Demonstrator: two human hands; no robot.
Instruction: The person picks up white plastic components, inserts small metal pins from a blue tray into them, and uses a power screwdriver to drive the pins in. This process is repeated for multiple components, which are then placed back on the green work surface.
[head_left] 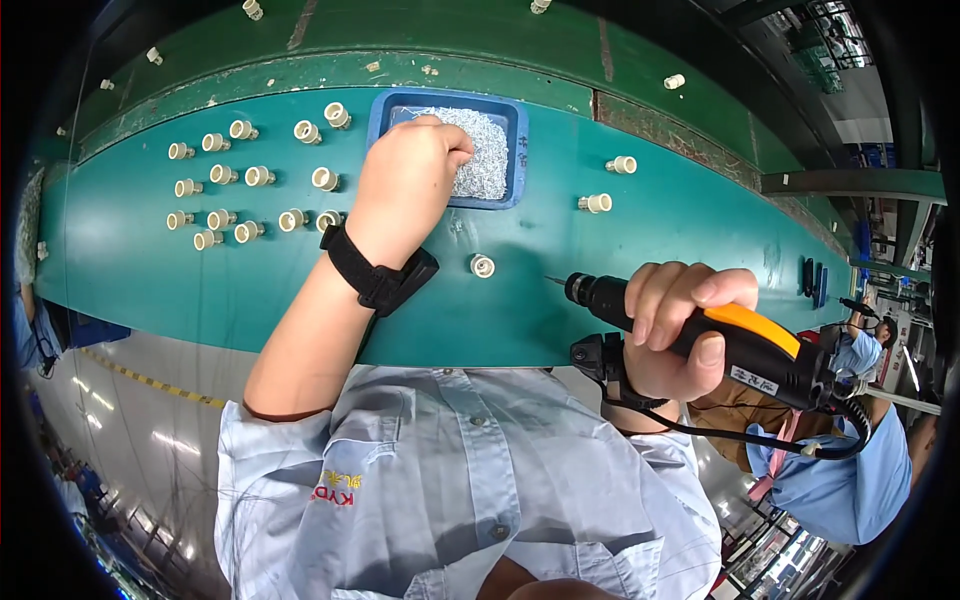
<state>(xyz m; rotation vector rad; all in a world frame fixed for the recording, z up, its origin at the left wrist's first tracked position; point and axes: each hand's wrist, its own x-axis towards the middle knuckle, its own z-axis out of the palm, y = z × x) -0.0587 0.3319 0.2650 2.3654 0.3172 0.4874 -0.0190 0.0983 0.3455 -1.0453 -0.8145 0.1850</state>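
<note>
My left hand [412,172] reaches over a blue tray [519,160] full of small silvery metal pieces [487,165], too fine to tell apart. Its fingers are pinched together at the pile, and whatever lies between them is hidden. In my right hand [672,325] is a black electric screwdriver [600,297] with an orange lever, its thin bit pointing left above the bench. Between the two hands, close to the near edge, lies a single cream lamp socket [482,266], open end facing me.
More cream lamp sockets [260,177] lie in loose rows on the green bench [120,270] at the left. Two others [598,203] lie right of the tray. A cable [720,433] trails from the screwdriver. Another person [835,480] sits at the right.
</note>
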